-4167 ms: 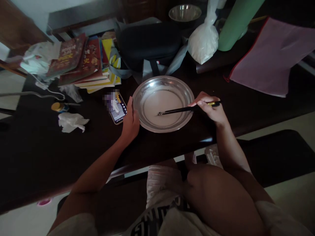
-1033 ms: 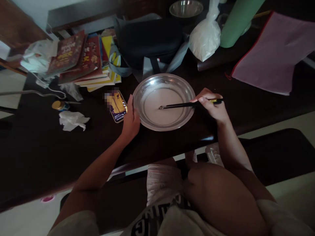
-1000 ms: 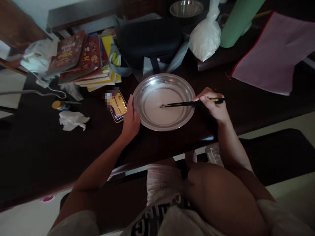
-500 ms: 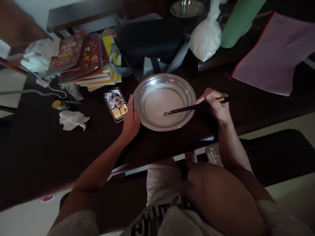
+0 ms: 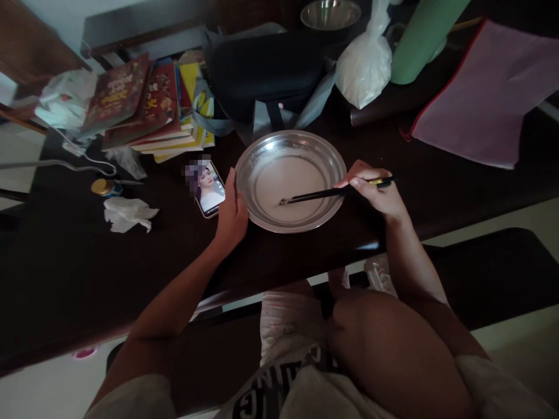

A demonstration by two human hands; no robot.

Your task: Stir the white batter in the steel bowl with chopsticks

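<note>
Steel bowl (image 5: 290,181) at the desk's (image 5: 78,262) near edge. Left hand (image 5: 231,210), fingers open, rests against its left rim; right hand (image 5: 376,189), right of the bowl, grips chopsticks (image 5: 325,193) angled leftward, tips inside the bowl.

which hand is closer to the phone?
Left. The left hand rests just right of the phone, against the metal bowl rim. The right hand is across the bowl, holding chopsticks.
</note>
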